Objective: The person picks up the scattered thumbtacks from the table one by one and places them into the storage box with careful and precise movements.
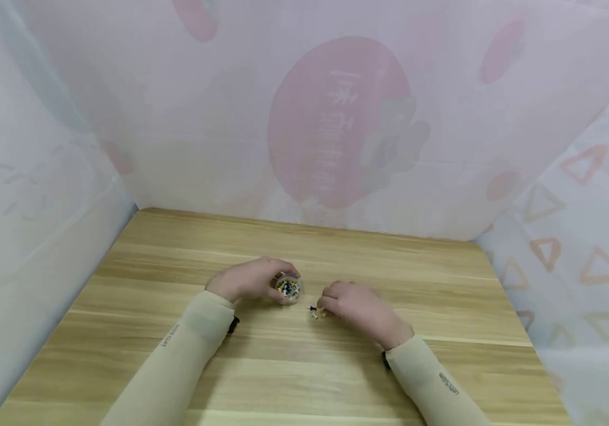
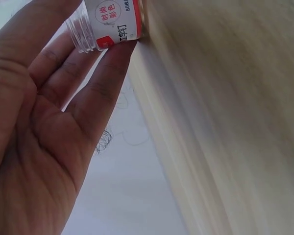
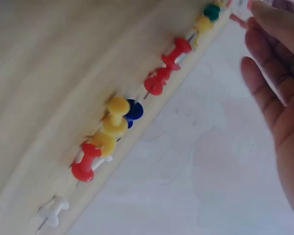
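My left hand [image 1: 251, 279] grips a small round clear plastic jar [image 2: 115, 22] with a white and red label, thumb and fingers on opposite sides. From above, the jar looks uncapped, with colourful push pins [image 1: 288, 288] inside. Right of it, my right hand [image 1: 360, 307] reaches down with fingertips close to loose push pins [image 1: 313, 308] on the table. In the right wrist view, red pins [image 3: 176, 53], a yellow pin [image 3: 116, 116], a blue pin [image 3: 134, 110] and a white pin [image 3: 54, 210] lie along the wood. I cannot tell whether the right fingertips pinch one.
The wood-grain table [image 1: 283, 378] runs back to a pale printed cloth wall [image 1: 219, 130]. Similar cloth walls stand along the left [image 1: 28, 236] and right [image 1: 592, 284] sides. Both forearms, in beige sleeves [image 1: 177, 361], cross the front of the table.
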A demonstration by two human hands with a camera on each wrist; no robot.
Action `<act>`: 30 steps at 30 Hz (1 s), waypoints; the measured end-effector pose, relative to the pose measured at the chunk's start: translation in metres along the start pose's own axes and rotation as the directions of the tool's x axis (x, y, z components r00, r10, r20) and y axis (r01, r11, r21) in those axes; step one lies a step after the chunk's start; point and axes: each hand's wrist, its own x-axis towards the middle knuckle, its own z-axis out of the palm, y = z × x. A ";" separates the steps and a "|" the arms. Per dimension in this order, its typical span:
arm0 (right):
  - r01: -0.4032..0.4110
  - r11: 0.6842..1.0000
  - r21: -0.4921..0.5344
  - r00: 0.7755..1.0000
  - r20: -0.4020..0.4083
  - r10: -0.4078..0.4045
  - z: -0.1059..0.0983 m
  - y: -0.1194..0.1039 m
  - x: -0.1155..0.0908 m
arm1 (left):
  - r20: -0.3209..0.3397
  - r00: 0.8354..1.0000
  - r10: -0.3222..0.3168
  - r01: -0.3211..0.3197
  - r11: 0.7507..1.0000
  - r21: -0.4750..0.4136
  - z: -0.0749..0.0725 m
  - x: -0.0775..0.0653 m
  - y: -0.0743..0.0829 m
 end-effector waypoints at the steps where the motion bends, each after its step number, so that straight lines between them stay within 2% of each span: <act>1: 0.037 0.999 -0.026 0.999 -0.004 -0.037 0.000 -0.002 -0.001 | 0.000 1.000 -0.003 0.003 1.000 -0.004 0.000 0.000 0.001; 4: 0.102 0.992 -0.074 0.995 -0.004 -0.103 0.000 -0.007 -0.001 | 0.000 1.000 -0.015 0.015 1.000 -0.011 -0.001 0.000 0.003; 8: 0.123 0.988 -0.091 0.992 -0.002 -0.124 0.000 -0.013 -0.001 | -0.002 1.000 -0.028 0.028 0.999 -0.019 -0.001 -0.002 0.004; 22: 0.051 0.999 0.009 0.996 0.074 -0.051 0.001 -0.020 -0.004 | 0.001 0.999 -0.033 0.033 0.999 -0.018 0.000 -0.001 0.005; 30: 0.043 0.999 0.018 0.993 0.109 -0.045 0.000 -0.022 -0.001 | -0.003 0.999 -0.042 0.042 0.999 -0.020 0.000 -0.002 0.004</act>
